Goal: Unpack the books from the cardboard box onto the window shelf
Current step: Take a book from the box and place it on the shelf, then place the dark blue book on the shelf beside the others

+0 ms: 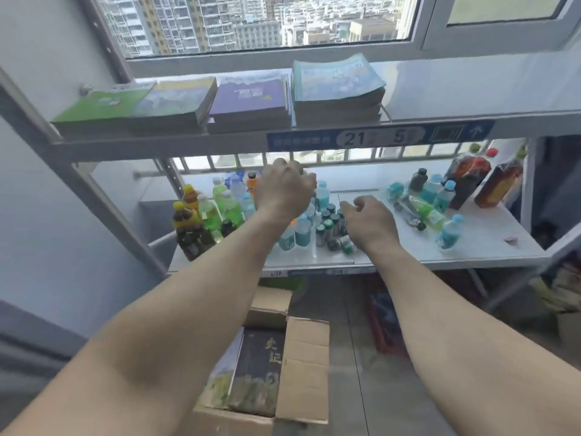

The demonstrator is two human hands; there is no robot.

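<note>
The cardboard box [303,369] stands open on the floor below me, with a dark book [256,372] and a lighter book [220,382] lying inside. On the window shelf [471,89] lie several book stacks: a green one [103,108], a yellow-blue one [176,96], a purple one [248,99] and a teal one [338,83]. My left hand [283,190] hangs in front of the lower shelf, fingers curled, holding nothing. My right hand [371,221] is beside it, fingers loosely curled, also holding nothing. Both hands are below the window shelf and well above the box.
The lower shelf [490,243] carries many bottles [226,209] and small jars [330,228], with tall brown bottles [478,180] at the right. A blue label strip [377,136] runs along the upper shelf's front edge. Slanted metal posts [94,190] frame the left side.
</note>
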